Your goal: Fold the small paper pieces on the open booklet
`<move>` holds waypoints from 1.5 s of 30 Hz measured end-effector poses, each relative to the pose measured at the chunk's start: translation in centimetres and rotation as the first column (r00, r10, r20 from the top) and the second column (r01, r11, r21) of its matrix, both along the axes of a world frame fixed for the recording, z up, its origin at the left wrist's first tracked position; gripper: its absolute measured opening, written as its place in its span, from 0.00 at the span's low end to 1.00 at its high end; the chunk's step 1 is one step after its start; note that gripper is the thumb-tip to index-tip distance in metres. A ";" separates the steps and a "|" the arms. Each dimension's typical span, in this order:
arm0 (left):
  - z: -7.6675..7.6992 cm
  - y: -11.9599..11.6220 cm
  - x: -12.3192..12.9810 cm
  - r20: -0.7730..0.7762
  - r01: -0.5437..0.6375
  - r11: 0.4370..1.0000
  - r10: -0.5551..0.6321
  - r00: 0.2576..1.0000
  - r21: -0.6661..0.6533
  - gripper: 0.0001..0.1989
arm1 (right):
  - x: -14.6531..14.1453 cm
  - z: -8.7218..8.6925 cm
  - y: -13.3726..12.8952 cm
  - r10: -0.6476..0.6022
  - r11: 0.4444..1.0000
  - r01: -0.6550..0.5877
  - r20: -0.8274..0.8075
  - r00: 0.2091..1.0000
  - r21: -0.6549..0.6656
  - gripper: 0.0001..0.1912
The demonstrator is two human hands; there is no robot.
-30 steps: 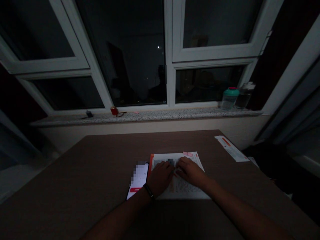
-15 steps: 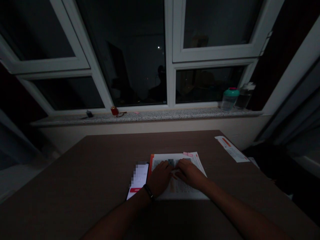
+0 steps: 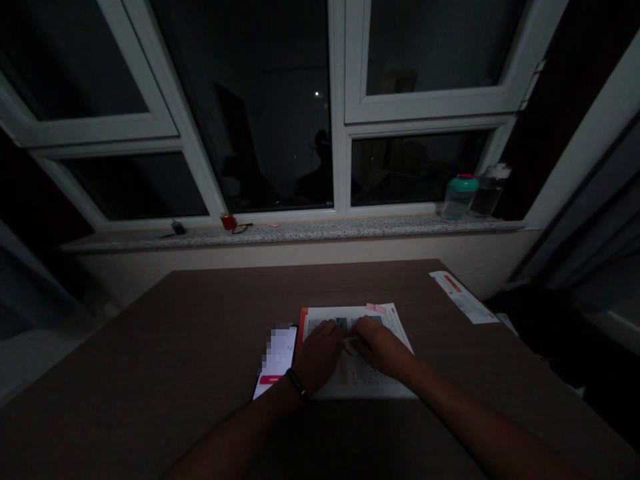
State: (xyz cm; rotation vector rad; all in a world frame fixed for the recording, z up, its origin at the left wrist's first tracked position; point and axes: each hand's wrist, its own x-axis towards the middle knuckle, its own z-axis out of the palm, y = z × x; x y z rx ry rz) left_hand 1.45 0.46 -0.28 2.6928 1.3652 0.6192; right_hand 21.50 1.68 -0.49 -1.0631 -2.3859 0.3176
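Observation:
A printed sheet or booklet (image 3: 370,383) with text, pictures and an orange left edge lies on the brown table (image 3: 200,333). My left hand (image 3: 320,353), with a dark band at its wrist, rests over its left part, fingers curled. My right hand (image 3: 379,343) is over the upper middle, fingers bent inward. The fingertips of both hands almost meet, closed around something small and pale that is too dark to make out. A pink clip or tab (image 3: 376,308) sits at the page's top edge. Left of the page lies a lit phone (image 3: 280,353).
Another printed sheet (image 3: 465,299) lies at the table's right edge. On the granite windowsill (image 3: 310,230) behind stand a teal-lidded cup (image 3: 460,197), a clear bottle (image 3: 491,191), a small red jar (image 3: 229,221) and a small dark object (image 3: 177,228). Dark windows rise above.
The fingers of my right hand have drawn in slightly at the middle of the page. My left hand has barely shifted; the page and phone lie as before.

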 end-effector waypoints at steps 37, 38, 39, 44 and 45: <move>0.3 0.3 -0.3 -0.130 0.056 0.998 -0.053 0.990 0.015 0.04 | 0.3 0.1 0.1 0.063 0.998 -0.063 0.010 0.998 0.013 0.03; 0.2 0.4 -0.3 -0.136 0.057 0.998 -0.054 0.989 0.016 0.04 | 0.3 0.1 0.1 0.067 0.998 -0.067 0.000 0.998 -0.006 0.03; 0.2 0.4 -0.3 -0.145 0.057 0.998 -0.053 0.988 0.019 0.04 | 0.2 0.1 0.2 0.068 0.997 -0.068 -0.009 0.998 -0.021 0.04; 0.1 0.5 -0.4 -0.179 0.041 0.998 -0.033 0.983 0.040 0.06 | 0.1 0.2 0.2 0.040 0.996 -0.045 -0.070 0.997 -0.071 0.05; 0.1 0.4 -0.4 -0.177 0.037 0.999 -0.029 0.984 0.040 0.07 | 0.1 0.2 0.3 0.035 0.996 -0.041 -0.082 0.996 -0.078 0.05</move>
